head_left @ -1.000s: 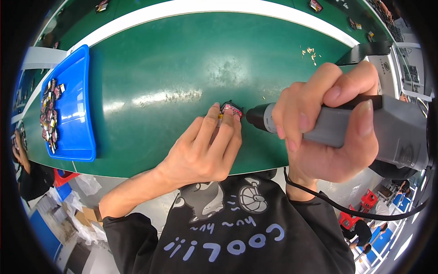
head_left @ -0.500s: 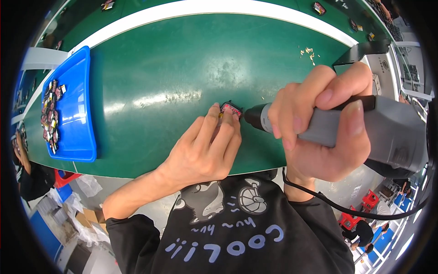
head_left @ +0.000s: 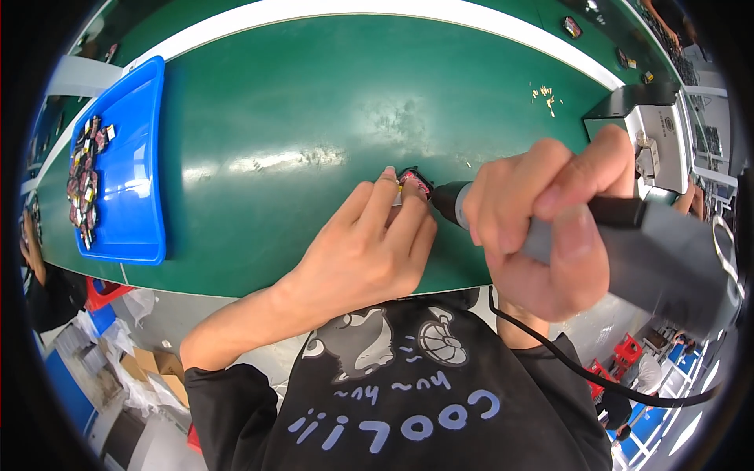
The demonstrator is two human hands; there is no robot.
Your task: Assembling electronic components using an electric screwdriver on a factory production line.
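A small black device (head_left: 415, 184) with a pink-red label lies on the green table (head_left: 259, 94) in front of me. My left hand (head_left: 365, 239) is closed on it, the fingertips pressing its near side and top. My right hand (head_left: 542, 235) grips a grey electric screwdriver (head_left: 667, 255) with a black nose (head_left: 448, 201). The nose points left and reaches the right edge of the device. Whether its bit touches a screw is too small to tell. A black cord hangs from the screwdriver across my right arm.
A blue tray (head_left: 159, 180) holding several similar devices (head_left: 85, 184) stands at the left. Small brass-coloured screws (head_left: 543, 97) lie scattered at the far right, near a grey and black box-shaped machine (head_left: 656, 129). A white rail (head_left: 330, 9) borders the table's far side. Other people are visible at both edges.
The view has shifted slightly. The screwdriver's rear end has swung lower toward me, while its nose stays at the device. My left hand keeps its hold.
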